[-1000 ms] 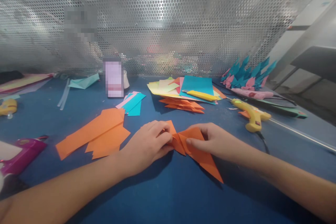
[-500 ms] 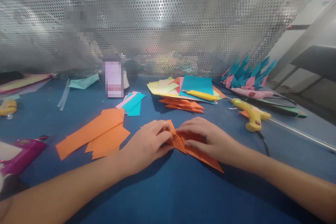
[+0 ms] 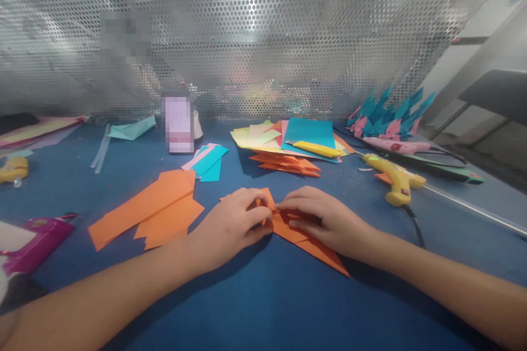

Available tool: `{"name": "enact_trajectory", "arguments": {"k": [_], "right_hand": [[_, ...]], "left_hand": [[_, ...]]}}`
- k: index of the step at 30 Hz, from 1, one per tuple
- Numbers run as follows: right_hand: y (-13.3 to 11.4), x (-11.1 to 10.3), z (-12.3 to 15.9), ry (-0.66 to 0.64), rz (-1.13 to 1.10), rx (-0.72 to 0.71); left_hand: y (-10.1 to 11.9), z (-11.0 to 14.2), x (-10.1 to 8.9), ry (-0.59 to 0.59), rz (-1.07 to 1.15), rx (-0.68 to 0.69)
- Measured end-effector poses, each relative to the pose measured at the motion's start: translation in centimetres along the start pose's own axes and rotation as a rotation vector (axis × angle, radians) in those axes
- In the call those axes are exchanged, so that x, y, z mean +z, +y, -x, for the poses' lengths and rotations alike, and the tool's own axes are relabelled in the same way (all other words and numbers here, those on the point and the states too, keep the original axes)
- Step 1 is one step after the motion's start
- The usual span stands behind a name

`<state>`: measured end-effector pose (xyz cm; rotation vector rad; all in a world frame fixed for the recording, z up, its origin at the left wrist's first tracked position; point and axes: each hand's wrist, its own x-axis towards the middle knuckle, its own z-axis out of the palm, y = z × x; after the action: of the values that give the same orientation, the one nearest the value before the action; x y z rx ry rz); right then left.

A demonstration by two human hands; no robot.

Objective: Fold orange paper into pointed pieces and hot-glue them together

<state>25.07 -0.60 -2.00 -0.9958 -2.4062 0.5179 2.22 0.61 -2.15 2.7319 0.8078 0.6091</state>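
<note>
A folded piece of orange paper (image 3: pixel 307 241) lies on the blue table between my hands, its long point running toward the lower right. My left hand (image 3: pixel 236 219) pinches its left end, with the fingertips curled over it. Over its right part rests my right hand (image 3: pixel 325 219), fingers bent and pressing the fold down near the middle crease. My hands hide parts of both ends. To the left of my left hand is a pile of orange paper strips (image 3: pixel 160 205). Just beyond my hands sits a stack of folded orange pieces (image 3: pixel 286 164).
A yellow cutter (image 3: pixel 317 149) lies on coloured sheets (image 3: pixel 255 137). At right are a yellow glue gun (image 3: pixel 393 178) with its cord and blue-pink folded paper shapes (image 3: pixel 391 115). Blue and pink strips (image 3: pixel 208 162) lie near a phone (image 3: pixel 179 123); a magenta object (image 3: pixel 39 238) is at left.
My right hand has moved slightly left over the paper and turned its raised right flap down flat. The left hand stays in place, still pinching its end.
</note>
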Motion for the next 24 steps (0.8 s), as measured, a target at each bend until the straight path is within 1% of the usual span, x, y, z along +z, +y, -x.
{"name": "enact_trajectory", "arguments": {"k": [4, 7, 12, 16, 19, 21, 23, 24], "right_hand": [[-0.3, 0.1, 0.1, 0.033, -0.013, 0.102], [-0.3, 0.3, 0.2, 0.030, -0.018, 0.118], [-0.1, 0.6, 0.3, 0.042, 0.002, 0.086], [-0.1, -0.1, 0.2, 0.036, 0.091, 0.004], [-0.3, -1.1, 0.3, -0.019, 0.188, -0.033], [-0.5, -1.5, 0.7, -0.119, 0.229, -0.068], [-0.9, -1.4, 1.4, -0.245, 0.284, -0.103], [-1.0, -1.2, 1.8, -0.264, 0.331, -0.083]], "left_hand": [[0.1, -0.2, 0.0, 0.003, 0.008, -0.011], [0.1, -0.4, 0.1, 0.009, 0.005, 0.003], [0.0, -0.6, 0.3, 0.011, 0.005, 0.004], [0.0, -0.6, 0.4, 0.016, 0.024, 0.002], [-0.1, -0.6, 0.5, 0.002, 0.049, -0.004], [-0.2, -0.6, 0.5, -0.004, 0.058, -0.009], [-0.4, -0.6, 0.6, 0.001, 0.062, -0.012], [-0.4, -0.6, 0.6, 0.003, 0.064, -0.011]]}}
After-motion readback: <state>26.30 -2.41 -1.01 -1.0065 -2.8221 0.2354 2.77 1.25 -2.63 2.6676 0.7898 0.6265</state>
